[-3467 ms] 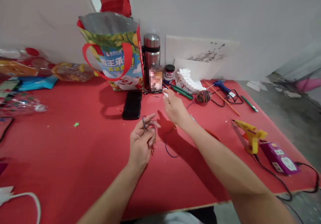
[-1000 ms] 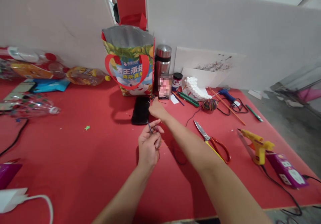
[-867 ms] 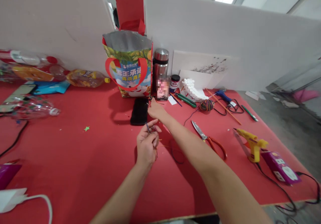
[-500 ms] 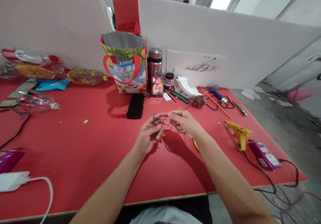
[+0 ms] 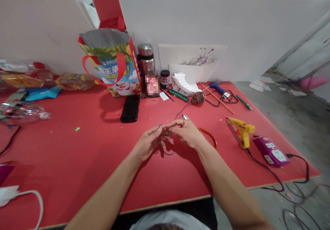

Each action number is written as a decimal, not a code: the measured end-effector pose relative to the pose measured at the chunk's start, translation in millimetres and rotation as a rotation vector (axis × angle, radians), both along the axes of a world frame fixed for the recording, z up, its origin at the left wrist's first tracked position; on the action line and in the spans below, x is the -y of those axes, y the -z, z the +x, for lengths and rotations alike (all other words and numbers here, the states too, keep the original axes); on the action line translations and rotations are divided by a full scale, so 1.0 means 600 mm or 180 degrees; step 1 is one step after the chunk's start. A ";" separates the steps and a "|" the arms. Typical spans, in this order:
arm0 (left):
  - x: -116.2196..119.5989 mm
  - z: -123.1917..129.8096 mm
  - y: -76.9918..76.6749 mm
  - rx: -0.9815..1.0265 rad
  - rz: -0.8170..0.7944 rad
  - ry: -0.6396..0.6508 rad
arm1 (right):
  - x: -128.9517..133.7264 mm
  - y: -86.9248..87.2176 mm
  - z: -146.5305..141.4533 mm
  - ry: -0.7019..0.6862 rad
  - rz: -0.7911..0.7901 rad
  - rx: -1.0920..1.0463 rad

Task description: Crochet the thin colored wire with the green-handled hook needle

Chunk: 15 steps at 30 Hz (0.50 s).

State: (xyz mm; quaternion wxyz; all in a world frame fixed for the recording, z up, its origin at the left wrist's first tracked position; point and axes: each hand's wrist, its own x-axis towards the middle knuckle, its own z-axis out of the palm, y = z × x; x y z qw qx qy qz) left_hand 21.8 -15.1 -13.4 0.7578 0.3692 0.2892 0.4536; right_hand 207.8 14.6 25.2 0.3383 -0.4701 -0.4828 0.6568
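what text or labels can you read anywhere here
Bag: large white Chinese characters on a blue band, cut off by the handle and too blurred to quote.
Jar: label too small to read.
Purple power strip: markings unreadable.
Bottles: labels blurred.

Your left hand (image 5: 147, 143) and right hand (image 5: 186, 134): bare, no gloves, rings or watch visible. Your forearms: bare to frame edge, no sleeves in view. Your torso at bottom edge: light grey garment (image 5: 170, 221).
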 end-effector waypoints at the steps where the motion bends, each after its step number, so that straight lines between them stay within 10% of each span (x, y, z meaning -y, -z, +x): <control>1: -0.001 -0.001 0.002 -0.0065 -0.0031 -0.0174 | -0.001 0.002 0.004 0.0053 -0.0093 -0.0099; 15: -0.028 -0.037 0.004 -0.0402 0.0043 -0.1477 | -0.004 -0.013 0.044 -0.0635 -0.0620 -0.1154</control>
